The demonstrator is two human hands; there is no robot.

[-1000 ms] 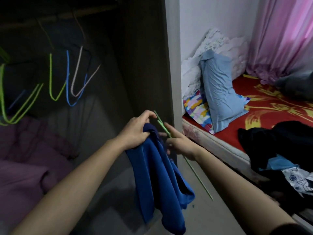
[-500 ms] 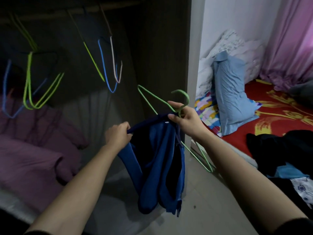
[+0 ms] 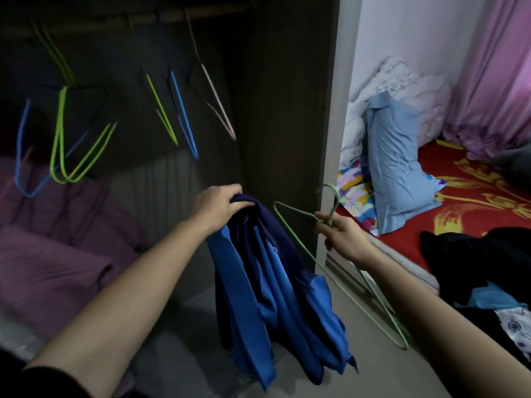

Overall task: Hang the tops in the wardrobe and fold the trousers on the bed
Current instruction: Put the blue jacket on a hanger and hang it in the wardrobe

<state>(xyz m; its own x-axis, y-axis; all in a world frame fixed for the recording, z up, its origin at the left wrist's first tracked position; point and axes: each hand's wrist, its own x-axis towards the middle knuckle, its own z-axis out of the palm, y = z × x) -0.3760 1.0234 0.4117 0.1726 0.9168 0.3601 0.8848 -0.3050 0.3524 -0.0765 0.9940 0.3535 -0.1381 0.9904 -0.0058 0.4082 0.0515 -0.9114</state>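
My left hand [image 3: 218, 203] grips the top of a blue top [image 3: 275, 300], which hangs down in folds in front of the open wardrobe [image 3: 275, 96]. My right hand [image 3: 342, 235] pinches the neck of a light green wire hanger [image 3: 330, 271] just below its hook. The hanger tilts down to the right, beside the top and outside it. A dark pile of clothes [image 3: 471, 254] lies on the bed [image 3: 474, 193] at the right.
Several empty hangers, green [image 3: 61, 145], blue [image 3: 184, 122] and pink [image 3: 218, 107], dangle from the wardrobe rail [image 3: 115, 20]. Purple bedding [image 3: 51, 254] fills the wardrobe's lower left. A light blue pillow [image 3: 396, 165] leans at the bed's head, under a pink curtain [image 3: 494, 67].
The hanger has come out of the top's neck and now hangs apart to its right. My left hand has bunched the top's upper edge and lifted it toward the middle.
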